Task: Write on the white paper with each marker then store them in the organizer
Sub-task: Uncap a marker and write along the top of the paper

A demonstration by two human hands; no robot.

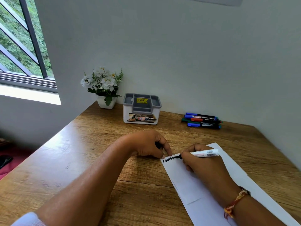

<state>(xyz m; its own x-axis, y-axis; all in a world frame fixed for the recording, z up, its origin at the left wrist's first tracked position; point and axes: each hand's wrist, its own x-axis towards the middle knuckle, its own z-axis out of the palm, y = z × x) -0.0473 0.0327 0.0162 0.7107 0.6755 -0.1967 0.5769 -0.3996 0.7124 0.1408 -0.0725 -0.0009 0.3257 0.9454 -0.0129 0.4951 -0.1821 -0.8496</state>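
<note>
A sheet of white paper (200, 190) lies slanted on the wooden desk (97, 160). My right hand (206, 165) grips a white-barrelled black marker (206, 153) with its tip on the paper's top edge, where black writing (171, 159) runs. My left hand (149, 145) has curled fingers around a small dark thing, apparently the cap, and its fingertips press the paper's top left corner. Several capped markers (202, 121), blue, green and red, lie side by side at the back right. The white and grey organizer (141, 110) stands by the wall, its compartments showing no markers.
A white pot of artificial flowers (104, 88) stands left of the organizer in the desk's back corner. A barred window (21, 46) is at the left. The wall closes the desk at back and right. A dark phone-like object (4, 161) lies off the desk's left edge.
</note>
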